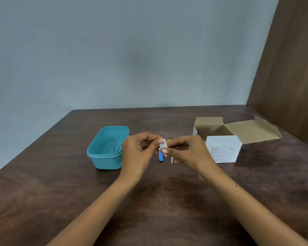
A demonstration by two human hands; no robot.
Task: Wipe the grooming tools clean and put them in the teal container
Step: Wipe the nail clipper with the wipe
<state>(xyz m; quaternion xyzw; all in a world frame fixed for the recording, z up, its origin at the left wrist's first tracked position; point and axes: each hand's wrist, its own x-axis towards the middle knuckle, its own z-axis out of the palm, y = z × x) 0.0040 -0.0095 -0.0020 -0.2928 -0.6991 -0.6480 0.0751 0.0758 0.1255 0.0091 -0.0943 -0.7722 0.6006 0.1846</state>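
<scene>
Hands: left hand (140, 150), right hand (185, 150) pinch white wipe (162, 147) | blue tool (161, 158) long axis near-far

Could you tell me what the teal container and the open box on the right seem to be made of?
The teal container looks like moulded plastic: uniform colour, rounded corners, soft sheen on the rim. The open box looks like thin cardboard: matte brown inside, white outside with a printed label, creased flaps.

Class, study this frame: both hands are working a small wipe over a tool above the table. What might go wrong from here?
1. The left hand and right hand only pinch the small metal tool and white wipe; either may slip.
2. A drop could knock the blue tool lying below.
3. The teal container sits off left, so the carry may miss its rim.
</scene>
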